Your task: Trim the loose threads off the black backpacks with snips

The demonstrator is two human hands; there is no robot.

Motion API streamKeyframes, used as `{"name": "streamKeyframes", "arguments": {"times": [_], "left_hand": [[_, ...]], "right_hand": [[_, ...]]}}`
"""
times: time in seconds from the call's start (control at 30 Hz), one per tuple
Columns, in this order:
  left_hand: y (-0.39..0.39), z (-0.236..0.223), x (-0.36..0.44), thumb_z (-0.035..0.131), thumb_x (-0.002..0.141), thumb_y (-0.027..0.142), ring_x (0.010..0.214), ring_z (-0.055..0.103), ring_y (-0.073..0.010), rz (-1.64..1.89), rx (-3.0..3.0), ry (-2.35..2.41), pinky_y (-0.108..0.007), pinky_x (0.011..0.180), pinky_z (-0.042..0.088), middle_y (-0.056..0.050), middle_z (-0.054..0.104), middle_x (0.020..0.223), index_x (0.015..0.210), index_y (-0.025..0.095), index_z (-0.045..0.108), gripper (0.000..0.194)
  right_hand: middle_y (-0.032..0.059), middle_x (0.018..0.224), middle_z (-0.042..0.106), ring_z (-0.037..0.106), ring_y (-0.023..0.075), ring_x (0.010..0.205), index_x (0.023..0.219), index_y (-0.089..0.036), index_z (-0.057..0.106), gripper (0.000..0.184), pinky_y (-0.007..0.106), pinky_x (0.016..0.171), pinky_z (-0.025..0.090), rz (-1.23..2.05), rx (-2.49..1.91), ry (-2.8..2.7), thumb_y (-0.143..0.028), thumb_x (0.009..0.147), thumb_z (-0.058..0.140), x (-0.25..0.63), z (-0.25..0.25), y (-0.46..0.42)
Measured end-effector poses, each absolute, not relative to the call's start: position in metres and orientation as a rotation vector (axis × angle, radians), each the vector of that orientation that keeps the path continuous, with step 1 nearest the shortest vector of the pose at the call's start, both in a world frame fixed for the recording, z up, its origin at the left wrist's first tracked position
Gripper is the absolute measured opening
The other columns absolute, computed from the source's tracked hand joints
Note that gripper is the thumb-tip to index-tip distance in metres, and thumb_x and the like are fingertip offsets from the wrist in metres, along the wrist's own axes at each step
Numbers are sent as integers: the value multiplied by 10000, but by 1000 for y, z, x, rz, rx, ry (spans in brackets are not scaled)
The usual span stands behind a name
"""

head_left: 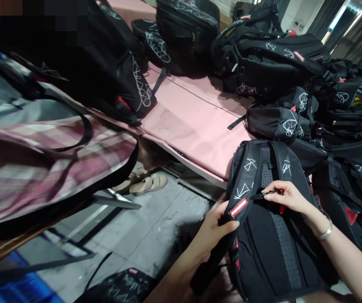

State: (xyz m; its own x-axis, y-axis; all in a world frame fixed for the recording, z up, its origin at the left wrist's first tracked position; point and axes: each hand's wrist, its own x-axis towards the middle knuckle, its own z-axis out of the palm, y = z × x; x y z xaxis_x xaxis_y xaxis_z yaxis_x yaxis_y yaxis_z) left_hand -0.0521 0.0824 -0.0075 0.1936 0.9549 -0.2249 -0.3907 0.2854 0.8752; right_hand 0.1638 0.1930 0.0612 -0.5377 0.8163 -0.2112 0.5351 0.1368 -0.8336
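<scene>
A black backpack (256, 261) with white scribbled marks lies with its strap side up in front of me, at the lower right. My left hand (220, 225) pinches its left shoulder strap (247, 176), thumb on top, beside a red-and-white label (238, 208). Between the thumb and fingers of my right hand (284, 194) is a slim black pointed tool (258, 196); its exact kind is unclear. The tool's tip points left, close to the strap just above the label. A bracelet (326, 230) circles my right wrist.
Several black backpacks (275, 59) crowd the back and right of a pink-covered table (183, 113). Another backpack (127, 80) stands at its left edge. Plaid cloth (73, 143) lies at left, near a shoe (149, 185) on the tiled floor. A blue crate (19, 282) is lower left.
</scene>
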Motion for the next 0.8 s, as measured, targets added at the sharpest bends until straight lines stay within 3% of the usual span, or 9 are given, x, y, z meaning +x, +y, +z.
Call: {"name": "streamKeyframes", "arguments": {"times": [0.2,0.37,0.8], "left_hand": [[82,-16,-57,633,698,266,884,558,-192,1056,786,860,-296,782,431,-30,626,1001,1170,207,539,484],[85,-19,-59,621,684,227,958,529,-214,1032,864,897,-324,845,413,-34,603,1048,1154,209,542,477],[87,-16,-59,613,690,204,914,531,-195,1029,886,849,-325,877,390,-7,609,972,1208,222,512,528]], "right_hand": [[16,690,639,548,110,582,795,-136,661,274,232,557,432,1471,-1238,-2237,-377,672,704,146,63,211],[31,776,659,582,129,697,811,-134,662,267,239,655,448,1536,-1103,-2385,-362,678,709,136,68,221],[39,777,664,589,134,698,820,-133,664,266,242,655,459,1536,-1107,-2443,-363,692,700,138,69,226]]}}
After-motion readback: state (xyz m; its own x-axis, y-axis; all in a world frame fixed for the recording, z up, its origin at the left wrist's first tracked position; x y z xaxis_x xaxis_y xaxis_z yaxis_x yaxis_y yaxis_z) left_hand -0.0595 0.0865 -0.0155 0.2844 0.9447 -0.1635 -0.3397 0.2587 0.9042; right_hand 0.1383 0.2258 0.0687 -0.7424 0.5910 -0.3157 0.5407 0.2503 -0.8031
